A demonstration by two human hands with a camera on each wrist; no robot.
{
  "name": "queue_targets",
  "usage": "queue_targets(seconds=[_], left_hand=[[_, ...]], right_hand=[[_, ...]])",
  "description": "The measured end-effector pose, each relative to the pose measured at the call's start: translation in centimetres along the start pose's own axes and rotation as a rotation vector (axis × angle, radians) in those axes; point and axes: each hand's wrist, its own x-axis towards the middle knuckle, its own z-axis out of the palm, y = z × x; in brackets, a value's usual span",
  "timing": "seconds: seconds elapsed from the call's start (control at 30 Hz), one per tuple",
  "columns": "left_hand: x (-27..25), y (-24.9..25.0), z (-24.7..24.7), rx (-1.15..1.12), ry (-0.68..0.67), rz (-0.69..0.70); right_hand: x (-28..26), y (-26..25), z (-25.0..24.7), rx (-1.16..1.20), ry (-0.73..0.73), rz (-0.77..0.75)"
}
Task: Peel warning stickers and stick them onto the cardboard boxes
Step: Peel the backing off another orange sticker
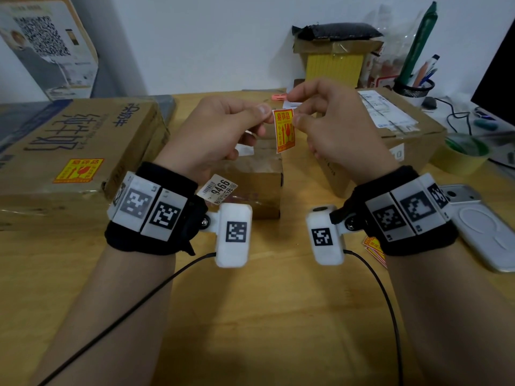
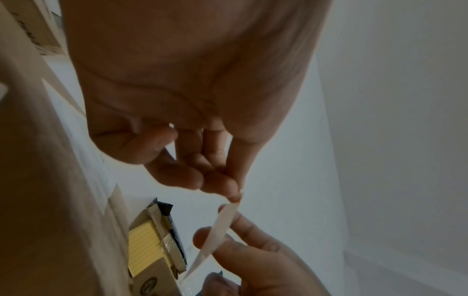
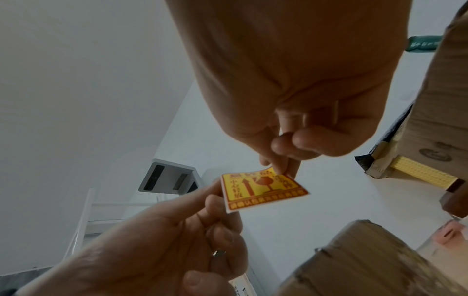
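A red-and-yellow warning sticker (image 1: 284,130) hangs in the air between my hands, above a small taped cardboard box (image 1: 260,176). My left hand (image 1: 267,116) pinches its upper left edge with the thumb on top. My right hand (image 1: 297,118) pinches its upper right corner. The right wrist view shows the sticker's printed face (image 3: 260,190) held between the right fingertips (image 3: 282,167) and the left fingers (image 3: 214,200). In the left wrist view the sticker (image 2: 220,226) is edge-on, showing its white back. A large box (image 1: 41,151) at the left carries a warning sticker (image 1: 78,170). Another box (image 1: 412,129) stands at the right.
Loose warning stickers (image 1: 374,247) lie under my right wrist, beside a white phone (image 1: 479,229). A tape roll (image 1: 465,156), mesh pen holder (image 1: 413,89), cables and a monitor (image 1: 498,76) fill the right side. A yellow-filled carton (image 1: 334,65) stands at the back.
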Motion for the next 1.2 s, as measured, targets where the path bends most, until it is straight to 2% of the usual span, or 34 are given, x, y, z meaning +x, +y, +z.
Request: queue_targets(seconds=[0.53, 0.77, 1.2], left_hand=[[0.1, -0.1, 0.2, -0.014, 0.004, 0.001], [0.6, -0.4, 0.5, -0.073, 0.004, -0.040], [0.8, -0.8, 0.9, -0.005, 0.027, -0.043]], right_hand=[[-0.1, -0.1, -0.2, -0.026, 0.001, 0.004], [-0.2, -0.5, 0.0, 0.022, -0.002, -0.005], [-1.1, -1.8, 0.4, 0.126, -0.054, 0.057]])
